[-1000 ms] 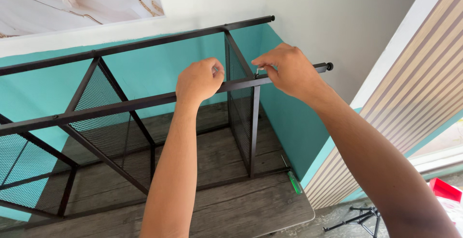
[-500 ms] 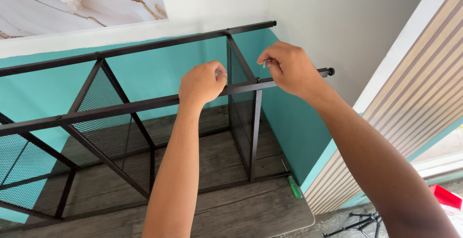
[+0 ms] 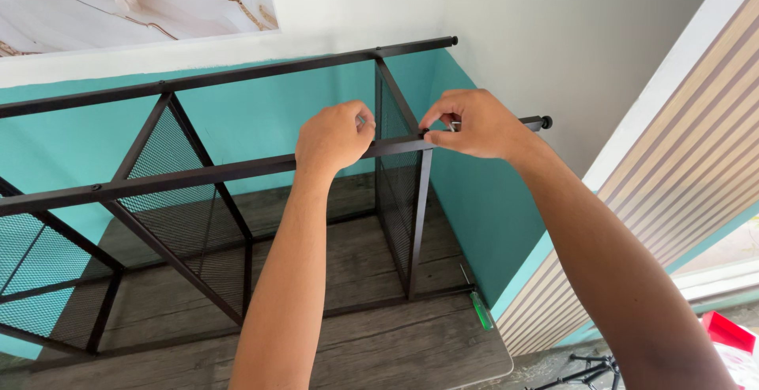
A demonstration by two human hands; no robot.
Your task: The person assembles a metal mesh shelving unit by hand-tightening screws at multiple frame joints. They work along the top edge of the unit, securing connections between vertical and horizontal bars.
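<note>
A black metal shelf frame stands against a teal and white wall. My left hand (image 3: 336,137) curls over its front top rail (image 3: 198,175), just left of the joint with a mesh side panel (image 3: 399,192). My right hand (image 3: 474,125) sits right of that joint on the same rail. Its thumb and fingers pinch a small silvery fastener (image 3: 452,126) at the top of the panel's post. The rail's capped end (image 3: 544,122) sticks out past my right wrist.
A grey wooden shelf board (image 3: 379,342) forms the frame's bottom, with a green-handled screwdriver (image 3: 481,309) at its right edge. A second mesh panel (image 3: 190,224) stands further left. A slatted wall panel (image 3: 672,200), a red object (image 3: 723,331) and black metal parts (image 3: 589,366) are at the right.
Both hands stay at the same joint. My right hand's fingers have shifted slightly along the rail toward the post top, and my left hand has closed in a little.
</note>
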